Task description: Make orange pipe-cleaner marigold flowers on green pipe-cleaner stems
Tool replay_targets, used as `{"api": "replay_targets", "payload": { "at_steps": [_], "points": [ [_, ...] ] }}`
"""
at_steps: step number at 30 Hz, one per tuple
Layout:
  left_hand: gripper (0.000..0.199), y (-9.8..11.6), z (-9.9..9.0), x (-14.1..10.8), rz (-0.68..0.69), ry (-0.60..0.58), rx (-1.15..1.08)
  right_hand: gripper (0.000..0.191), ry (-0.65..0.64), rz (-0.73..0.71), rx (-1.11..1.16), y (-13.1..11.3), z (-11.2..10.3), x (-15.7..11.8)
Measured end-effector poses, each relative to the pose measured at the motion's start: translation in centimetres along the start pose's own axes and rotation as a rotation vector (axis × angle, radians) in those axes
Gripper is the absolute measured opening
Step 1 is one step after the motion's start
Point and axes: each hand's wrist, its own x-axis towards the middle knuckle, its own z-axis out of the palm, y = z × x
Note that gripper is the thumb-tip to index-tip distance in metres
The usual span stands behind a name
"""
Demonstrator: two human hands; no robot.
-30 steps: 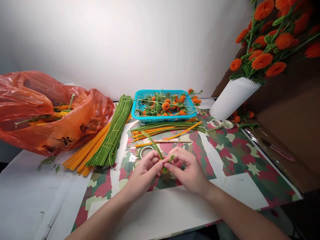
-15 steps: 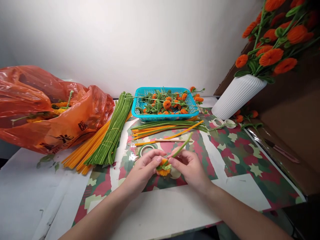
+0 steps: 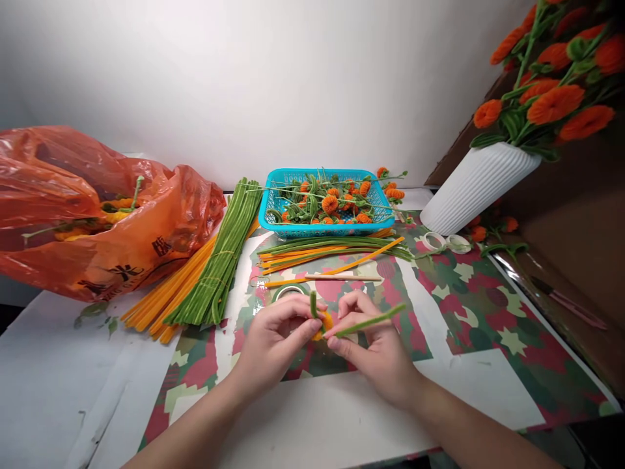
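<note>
A small yellow-orange pipe-cleaner flower [image 3: 328, 320] sits between my hands, mostly covered by fingers. My left hand [image 3: 280, 335] pinches it between thumb and fingers, and a short green stem end [image 3: 313, 303] sticks up beside the fingertips. My right hand [image 3: 374, 348] is closed on a green pipe cleaner [image 3: 371, 323], which runs out to the right past the knuckles. Just behind my left fingers lies a roll of tape [image 3: 289, 291], partly hidden.
Beyond my hands are a wooden stick [image 3: 342, 278], loose pipe cleaners [image 3: 332, 246] and a blue basket [image 3: 327, 229] of orange flowers. Bundled green pipe cleaners [image 3: 215, 267] and an orange plastic bag [image 3: 146, 241] stand left; a white vase [image 3: 478, 189] and tape rolls [image 3: 458, 243] right.
The flower has been turned in my hands and is more covered now. The green pipe cleaner in my right hand has swung down to the right. The view has shifted slightly.
</note>
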Motion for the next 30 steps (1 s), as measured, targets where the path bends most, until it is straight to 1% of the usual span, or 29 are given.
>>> {"api": "replay_targets", "payload": {
  "at_steps": [2, 4, 6, 8, 11, 14, 19, 22, 25, 27, 29, 30],
  "points": [
    [0.012, 0.0, -0.1, 0.0, 0.024, -0.047, 0.024, 0.012, -0.057, 0.048, -0.063, -0.2, -0.1, 0.0],
    [0.012, 0.0, -0.1, -0.1, 0.039, -0.073, 0.057, 0.013, -0.070, 0.058, -0.095, -0.2, 0.0, 0.0],
    [0.011, 0.0, 0.0, -0.1, 0.034, -0.055, 0.087, 0.009, -0.010, 0.018, -0.118, 0.0, 0.3, -0.2],
    [0.010, 0.1, 0.1, -0.1, 0.017, 0.000, 0.098, 0.002, 0.100, -0.066, -0.160, 0.1, 0.6, -0.4],
    [0.011, 0.2, 0.3, -0.2, 0.008, 0.063, 0.091, 0.011, 0.233, -0.211, -0.207, 0.2, 1.2, -0.8],
    [0.015, 0.2, 0.6, -0.4, 0.024, 0.050, 0.083, 0.017, 0.285, -0.307, -0.232, 0.1, 1.4, -1.0],
    [0.017, 0.1, 0.9, -0.7, 0.014, 0.069, 0.048, 0.031, 0.266, -0.476, -0.374, 0.0, 1.3, -0.9],
    [0.018, 0.0, 1.0, -0.9, -0.008, 0.070, 0.026, 0.033, 0.282, -0.572, -0.469, 0.0, 1.3, -0.7],
    [0.019, -0.2, 0.8, -1.0, 0.016, 0.068, -0.014, 0.031, 0.285, -0.596, -0.522, 0.1, 1.2, -0.6],
    [0.020, -0.3, 0.7, -1.1, 0.052, 0.044, -0.049, 0.030, 0.280, -0.597, -0.549, 0.2, 1.2, -0.6],
    [0.019, -0.3, 0.7, -1.1, 0.059, 0.040, -0.039, 0.028, 0.279, -0.600, -0.573, 0.3, 1.2, -0.6],
    [0.018, -0.2, 0.7, -1.1, 0.045, 0.056, -0.013, 0.028, 0.282, -0.598, -0.580, 0.3, 1.2, -0.6]
  ]
}}
